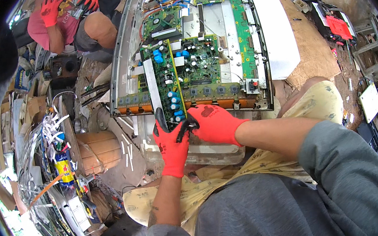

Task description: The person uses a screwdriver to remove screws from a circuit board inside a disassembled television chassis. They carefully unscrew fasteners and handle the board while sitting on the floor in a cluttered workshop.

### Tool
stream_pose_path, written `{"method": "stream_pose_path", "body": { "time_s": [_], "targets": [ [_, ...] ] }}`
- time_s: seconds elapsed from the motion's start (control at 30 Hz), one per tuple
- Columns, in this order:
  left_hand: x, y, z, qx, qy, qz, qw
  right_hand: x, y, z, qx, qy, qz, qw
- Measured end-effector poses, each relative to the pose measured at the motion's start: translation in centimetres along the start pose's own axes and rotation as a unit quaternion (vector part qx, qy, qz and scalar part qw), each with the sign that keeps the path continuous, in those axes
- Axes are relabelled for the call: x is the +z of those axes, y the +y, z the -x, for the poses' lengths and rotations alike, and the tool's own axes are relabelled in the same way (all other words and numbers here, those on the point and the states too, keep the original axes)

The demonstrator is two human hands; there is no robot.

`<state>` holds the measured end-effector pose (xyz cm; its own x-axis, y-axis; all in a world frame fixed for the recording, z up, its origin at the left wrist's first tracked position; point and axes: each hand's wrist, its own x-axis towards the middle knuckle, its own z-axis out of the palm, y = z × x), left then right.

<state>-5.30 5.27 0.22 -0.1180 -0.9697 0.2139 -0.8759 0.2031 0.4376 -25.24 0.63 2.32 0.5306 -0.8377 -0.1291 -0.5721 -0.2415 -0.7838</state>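
Observation:
A long green circuit board (162, 74) with blue capacitors and a white strip lies lengthwise over a dismantled flat panel (125, 74), its near end reaching past the panel's front edge. My left hand (174, 149), in a red glove with black fingertips, grips that near end, thumb along the board's left side. Close against it, my right hand (215, 123), gloved alike, is closed at the board's near right corner. What its fingertips pinch is hidden. Another green board (199, 64) sits on the panel just to the right, and a row of square parts (207, 90) runs along the near edge.
A person in red gloves (50, 12) sits at the far left. Tangled strips and scrap (54, 127) heap up on the left, beside a brown carton (98, 151). A white sheet (279, 34) and brown cardboard (306, 46) flank the panel on the right. Beyond stands a grey rack (373, 48).

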Motion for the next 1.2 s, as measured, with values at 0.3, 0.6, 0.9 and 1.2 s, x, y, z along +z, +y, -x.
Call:
{"method": "stream_pose_path", "body": {
  "time_s": [0.3,0.6,0.9,1.2],
  "targets": [
    [-0.3,0.2,0.3,-0.034,0.012,0.067,0.997,-7.1,2.9,7.2,0.301,-0.158,-0.378,0.861],
    [-0.4,0.8,-0.1,-0.035,0.008,0.089,0.995,-2.2,1.4,12.6,0.319,0.018,-0.677,0.663],
    [-0.6,1.0,-0.3,-0.047,-0.007,0.152,0.987,0.4,1.5,12.1,0.197,0.149,-0.693,0.677],
    [-0.8,1.0,-0.6,-0.022,0.016,0.098,0.995,-0.3,1.7,11.8,0.228,0.163,-0.658,0.699]
  ]
}}
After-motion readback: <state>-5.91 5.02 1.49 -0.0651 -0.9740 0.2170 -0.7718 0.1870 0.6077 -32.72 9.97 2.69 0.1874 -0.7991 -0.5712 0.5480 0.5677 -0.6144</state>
